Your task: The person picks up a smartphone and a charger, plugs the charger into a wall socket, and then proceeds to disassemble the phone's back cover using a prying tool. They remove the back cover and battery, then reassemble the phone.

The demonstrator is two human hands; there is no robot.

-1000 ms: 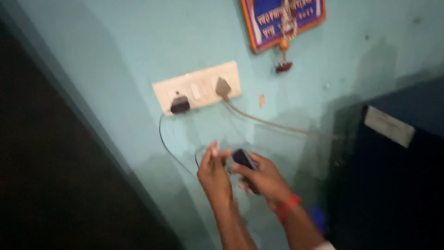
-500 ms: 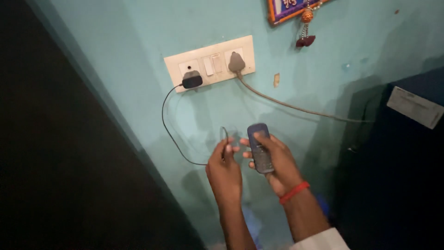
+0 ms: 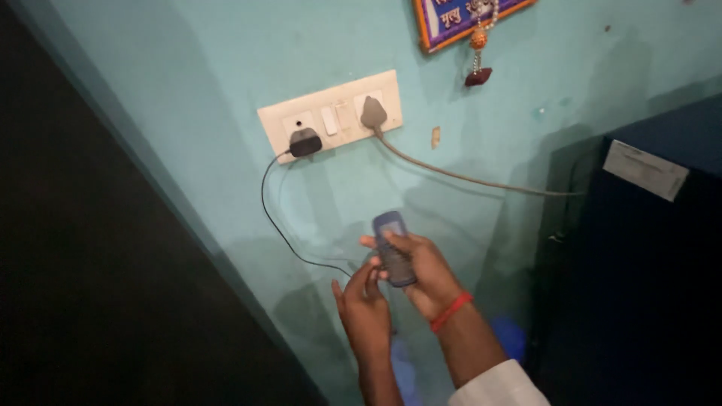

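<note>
**Phone and charger lead below the socket plate**

The right hand (image 3: 425, 274) is gripping a small dark phone (image 3: 393, 248) (thumb lying across its face). The left hand (image 3: 366, 301) is pinching the thin black cable (image 3: 272, 218), just beside the phone's lower end, fingers narrow.

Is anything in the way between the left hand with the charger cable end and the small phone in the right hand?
Nothing visible. The left hand pinches the end of the thin black cable right beside the bottom of the phone, which the right hand holds upright. Whether the cable end touches the phone cannot be told.
</note>
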